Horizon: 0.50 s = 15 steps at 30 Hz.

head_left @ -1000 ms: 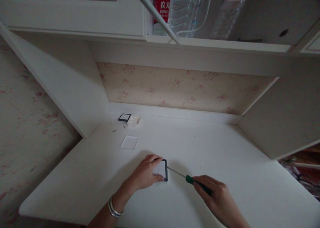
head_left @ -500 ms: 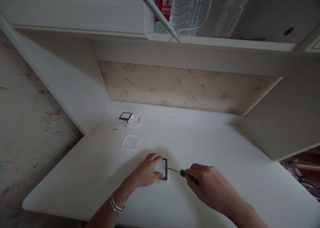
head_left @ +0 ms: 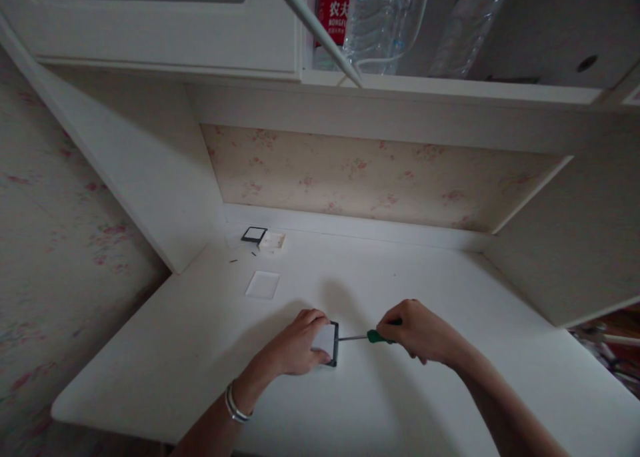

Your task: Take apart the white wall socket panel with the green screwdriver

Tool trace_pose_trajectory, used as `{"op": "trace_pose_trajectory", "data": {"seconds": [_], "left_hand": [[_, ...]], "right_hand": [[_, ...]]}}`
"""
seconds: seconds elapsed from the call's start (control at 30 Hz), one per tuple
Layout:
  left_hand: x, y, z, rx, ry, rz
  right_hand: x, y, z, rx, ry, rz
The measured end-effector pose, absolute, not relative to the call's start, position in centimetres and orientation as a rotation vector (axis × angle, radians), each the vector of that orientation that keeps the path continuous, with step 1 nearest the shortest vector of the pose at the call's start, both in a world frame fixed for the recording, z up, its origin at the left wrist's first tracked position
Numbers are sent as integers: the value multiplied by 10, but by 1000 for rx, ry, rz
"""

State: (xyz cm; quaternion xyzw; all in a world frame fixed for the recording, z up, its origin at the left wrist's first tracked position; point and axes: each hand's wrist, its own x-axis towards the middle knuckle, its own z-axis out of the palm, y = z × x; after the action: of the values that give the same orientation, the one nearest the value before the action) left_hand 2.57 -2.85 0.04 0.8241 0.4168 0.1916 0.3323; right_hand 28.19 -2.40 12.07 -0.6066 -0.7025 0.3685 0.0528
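My left hand (head_left: 303, 342) grips a small square frame (head_left: 335, 345) with a black edge and a pale middle, thumb at its near side and fingers at its far side. The palm covers the frame's left part. A screwdriver (head_left: 375, 336) with a green and black handle is in my right hand (head_left: 417, 330), whose fingers close round the handle. Its thin metal shaft points left, and the tip meets the frame's right edge. Whether a screw sits there is too small to tell.
On the white desk (head_left: 200, 350), a clear square plate (head_left: 263, 285) lies behind my left hand. Farther back are a black-edged frame (head_left: 255, 233), a cream box (head_left: 273, 241) and tiny dark pieces. Plastic bottles (head_left: 373, 27) stand on the shelf above, with a white pole (head_left: 315, 27) in front.
My right hand has risen and turned on the handle, bringing the screwdriver nearly level with the frame's edge. The left hand keeps its hold, and the view has shifted slightly.
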Motion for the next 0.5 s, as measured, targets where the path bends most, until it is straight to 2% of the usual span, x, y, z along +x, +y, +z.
{"op": "trace_pose_trajectory", "data": {"seconds": [0.3,0.5], "left_hand": [[27,-28,3,2126,1076,494],[27,-28,4,2147,1078,491]], "right_hand": [[312,-37,72,-1784,-1738,1421],[314,-50,58,-1750,-1539,1466]]}}
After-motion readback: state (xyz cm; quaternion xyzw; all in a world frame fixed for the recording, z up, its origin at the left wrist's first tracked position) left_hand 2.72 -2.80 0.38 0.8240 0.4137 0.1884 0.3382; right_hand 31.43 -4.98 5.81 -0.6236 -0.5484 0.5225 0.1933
